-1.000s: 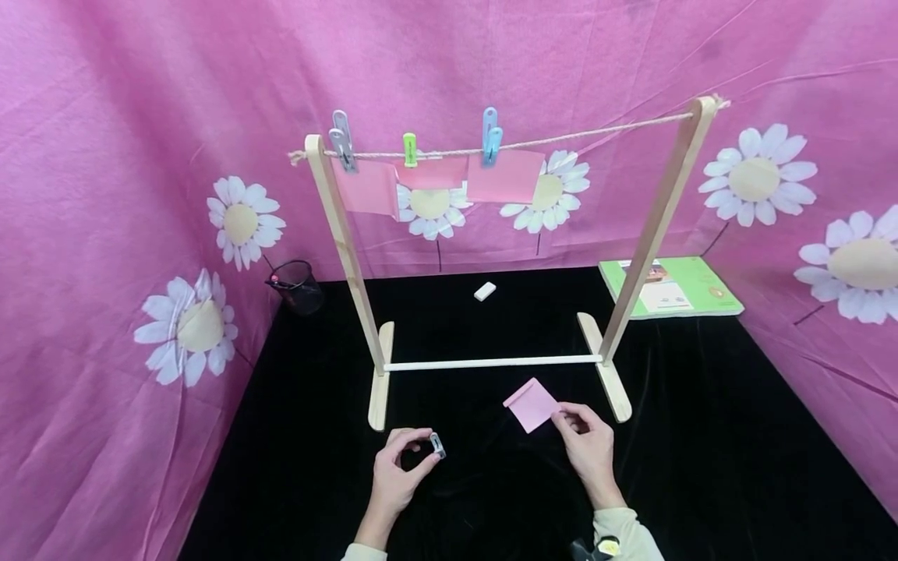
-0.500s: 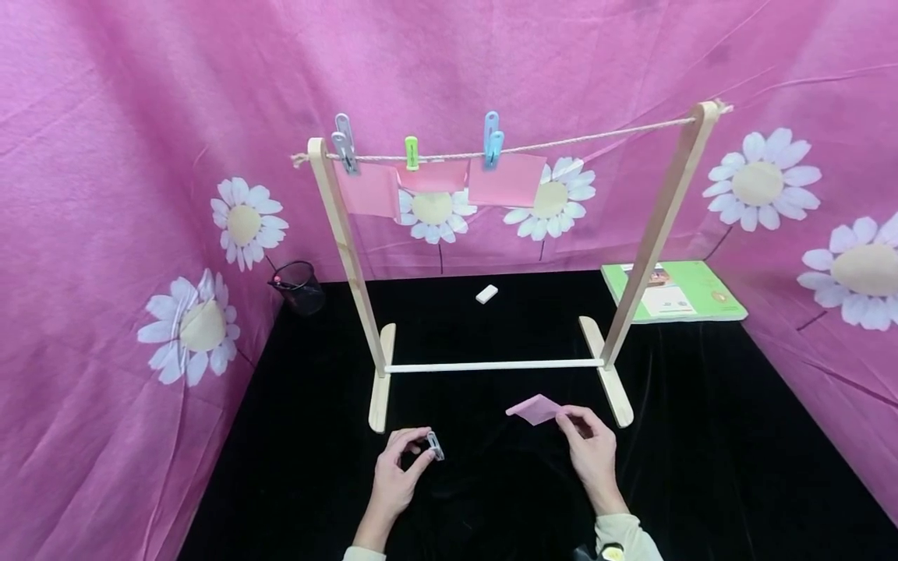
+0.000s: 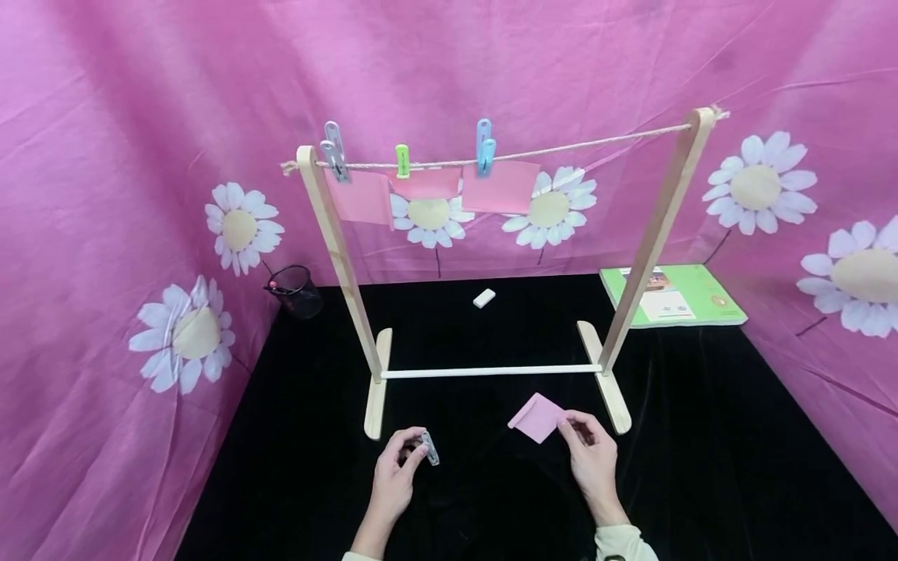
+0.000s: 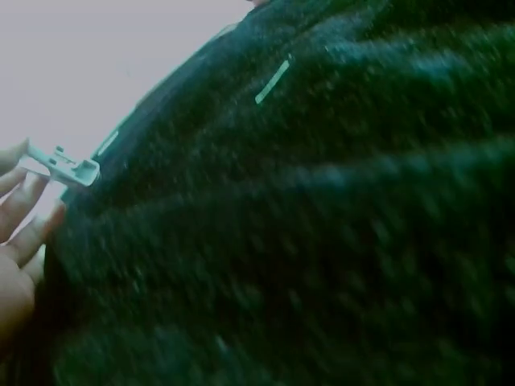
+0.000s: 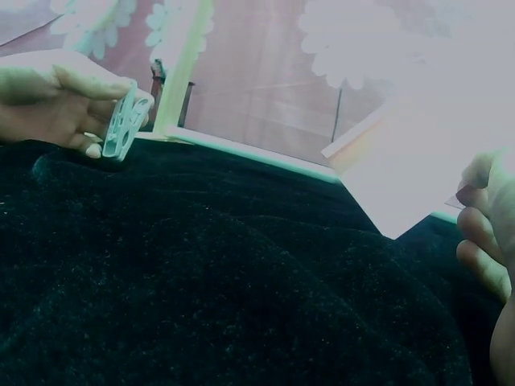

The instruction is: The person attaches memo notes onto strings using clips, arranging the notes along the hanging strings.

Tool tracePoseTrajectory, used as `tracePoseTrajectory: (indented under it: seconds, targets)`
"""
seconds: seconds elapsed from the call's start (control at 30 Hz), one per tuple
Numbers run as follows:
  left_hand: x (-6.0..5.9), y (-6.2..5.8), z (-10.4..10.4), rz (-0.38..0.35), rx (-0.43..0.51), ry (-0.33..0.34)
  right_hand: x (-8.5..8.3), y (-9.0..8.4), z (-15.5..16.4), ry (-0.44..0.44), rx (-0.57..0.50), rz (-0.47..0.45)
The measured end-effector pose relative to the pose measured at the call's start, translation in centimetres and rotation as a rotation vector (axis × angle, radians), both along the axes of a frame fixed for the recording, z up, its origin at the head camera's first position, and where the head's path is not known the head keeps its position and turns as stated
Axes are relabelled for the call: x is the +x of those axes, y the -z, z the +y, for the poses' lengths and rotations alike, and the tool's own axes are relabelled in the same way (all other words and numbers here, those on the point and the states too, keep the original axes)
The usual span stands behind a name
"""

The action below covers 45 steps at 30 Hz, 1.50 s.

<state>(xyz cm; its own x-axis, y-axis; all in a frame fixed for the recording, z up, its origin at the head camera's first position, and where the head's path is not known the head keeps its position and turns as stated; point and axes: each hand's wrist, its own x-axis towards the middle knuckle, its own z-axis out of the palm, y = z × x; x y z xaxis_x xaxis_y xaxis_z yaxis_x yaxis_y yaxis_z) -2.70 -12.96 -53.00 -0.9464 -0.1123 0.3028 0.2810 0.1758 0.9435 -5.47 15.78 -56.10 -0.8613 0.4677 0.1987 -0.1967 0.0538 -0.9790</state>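
My left hand (image 3: 400, 467) pinches a small grey clothespin (image 3: 429, 449) just above the black cloth, near the left foot of the wooden rack (image 3: 337, 234). The same clothespin (image 4: 64, 165) shows at my fingertips in the left wrist view, and the clothespin (image 5: 122, 125) appears again in the right wrist view. My right hand (image 3: 589, 452) pinches the corner of a pink paper square (image 3: 536, 417), lifted slightly off the cloth. On the rack's string (image 3: 561, 146), three pink papers hang under a grey clip (image 3: 333, 148), a green clip (image 3: 402, 160) and a blue clip (image 3: 484, 144).
A white eraser-like block (image 3: 484, 298) lies behind the rack. A black mesh cup (image 3: 295, 290) stands at the back left, a green book (image 3: 669, 296) at the back right. Pink daisy-print fabric (image 3: 140, 195) walls in the black cloth (image 3: 701, 436) on three sides.
My right hand has raised the pink paper off the cloth and tilted it. My left hand kept the clothespin and shifted slightly. The head view dipped a little.
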Motion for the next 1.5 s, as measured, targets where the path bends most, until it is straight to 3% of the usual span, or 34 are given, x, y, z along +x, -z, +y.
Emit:
tracePoseTrajectory:
  seconds: [0.27, 0.43, 0.63, 0.77, 0.93, 1.23, 1.5]
  targets:
    - [-0.3, -2.3, 0.7, -0.067, 0.006, -0.021, -0.2, -0.5, -0.3, -0.012, 0.015, 0.004]
    - [-1.5, -5.1, 1.5, 0.030, -0.028, 0.022, -0.1, -2.5, -0.2, -0.070, 0.105, 0.018]
    - [-4.8, -10.9, 3.3, 0.158, -0.024, 0.125, -0.9, -8.4, 0.6, -0.136, 0.264, 0.056]
    - [-7.1, -16.0, 5.1, 0.248, 0.008, 0.211, -2.1, -11.9, 1.5, -0.174, 0.331, 0.112]
    - [-8.8, -22.1, 8.0, 0.373, 0.020, 0.281, -3.5, -15.6, 2.2, -0.216, 0.340, 0.195]
    - [-10.7, -30.5, 11.5, 0.427, 0.008, 0.281, -5.8, -21.8, 2.1, -0.253, 0.350, 0.309]
    - [-12.1, -35.6, 13.9, 0.382, 0.027, 0.204, -7.5, -26.4, 2.5, -0.250, 0.407, 0.361]
